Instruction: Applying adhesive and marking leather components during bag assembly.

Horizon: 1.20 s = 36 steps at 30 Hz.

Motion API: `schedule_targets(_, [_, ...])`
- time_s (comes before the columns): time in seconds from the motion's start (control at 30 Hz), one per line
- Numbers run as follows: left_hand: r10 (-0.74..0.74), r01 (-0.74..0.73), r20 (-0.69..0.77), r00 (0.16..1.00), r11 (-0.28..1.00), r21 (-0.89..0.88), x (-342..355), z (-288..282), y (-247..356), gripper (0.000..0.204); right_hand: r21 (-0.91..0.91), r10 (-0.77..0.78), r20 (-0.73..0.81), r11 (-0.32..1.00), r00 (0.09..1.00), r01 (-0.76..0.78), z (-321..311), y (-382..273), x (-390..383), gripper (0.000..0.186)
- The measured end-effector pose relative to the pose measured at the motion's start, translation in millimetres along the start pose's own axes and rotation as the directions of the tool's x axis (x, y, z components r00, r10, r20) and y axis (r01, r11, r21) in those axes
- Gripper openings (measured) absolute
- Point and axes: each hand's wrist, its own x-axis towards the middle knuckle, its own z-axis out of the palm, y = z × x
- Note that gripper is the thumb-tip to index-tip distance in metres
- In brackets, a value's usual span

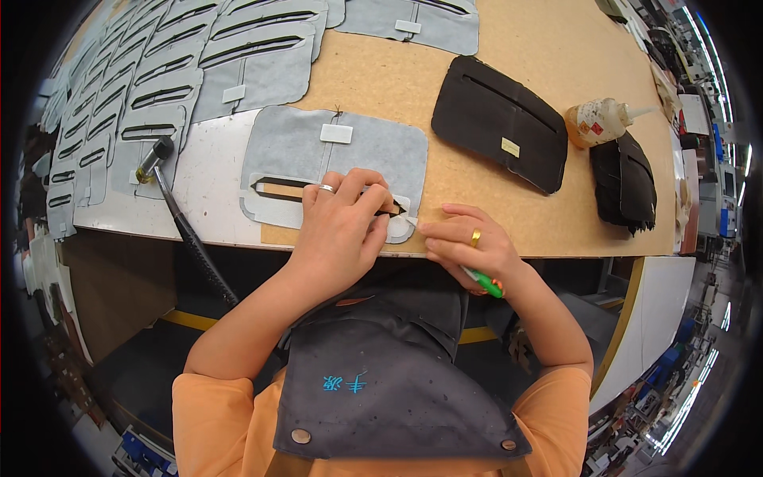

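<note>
A grey suede-like panel (290, 143) lies near the table's front edge. It has a long dark-edged slot and a white rectangular patch (336, 133). My left hand (346, 219) rests on the panel with bent fingers closed at the slot's right part. Close by, at the panel's lower right corner, my right hand (469, 242) is closed around a slim tool with a green end (483, 281); its kind is unclear. A small pale point shows at my right fingertips, beside the slot's end. The left fingers hide part of the slot.
A black-handled hammer (191, 230) leans over the table edge at left. Rows of similar grey panels (254, 67) cover the far left. To the right lie a dark slotted panel (497, 119), a glue-stained squeeze bottle (598, 122) and a stack of dark pieces (624, 184).
</note>
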Motion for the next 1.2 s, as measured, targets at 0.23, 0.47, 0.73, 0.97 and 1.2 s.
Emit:
schedule_targets(0.23, [0.121, -0.120, -0.141, 0.983, 0.993, 0.014, -6, 7, -2, 0.020, 0.258, 0.307, -0.133, 0.929, 0.942, -0.267, 4, -8, 9, 0.013])
schedule_targets(0.47, [0.226, -0.229, -0.101, 0.969, 0.973, -0.016, -13, 10, -5, 0.023, 0.203, 0.275, -0.149, 0.949, 0.950, -0.243, 6, -9, 10, 0.012])
schedule_targets(0.73, [0.240, -0.245, -0.118, 0.963, 0.969, -0.027, -13, 11, -4, 0.038, 0.229, 0.305, -0.145, 0.936, 0.941, -0.268, 7, -9, 7, 0.011])
schedule_targets(0.97, [0.299, -0.295, -0.027, 0.954, 0.950, 0.099, -16, 8, -4, 0.037, 0.488, 0.571, -0.164, 0.756, 0.804, -0.437, 8, -9, 10, 0.008])
schedule_targets(1.2, [0.244, -0.241, -0.092, 0.965, 0.970, 0.043, -16, 15, -5, 0.036, 0.250, 0.365, -0.133, 0.912, 0.921, -0.325, 11, -18, 19, 0.010])
